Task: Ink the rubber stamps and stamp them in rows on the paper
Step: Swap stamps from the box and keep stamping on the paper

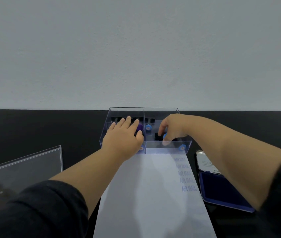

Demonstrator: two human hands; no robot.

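A clear two-compartment box (167, 148) of rubber stamps stands at the far end of the white paper (150, 194). My left hand (124, 138) reaches into the left compartment, fingers around a purple-handled stamp (139, 126). Inside the right compartment my right hand (172, 129) curls its fingers around a blue-knobbed black stamp (161, 136). Other blue-knobbed stamps (148, 127) lie in the box. A column of blue AIR MAIL prints (186, 176) runs down the paper's right edge. The open blue ink pad (222, 191) lies right of the paper.
The ink pad's lid (205, 163) rests flat behind the pad. A clear acrylic lid (21, 170) lies on the black table at the left. A plain pale wall rises right behind the box.
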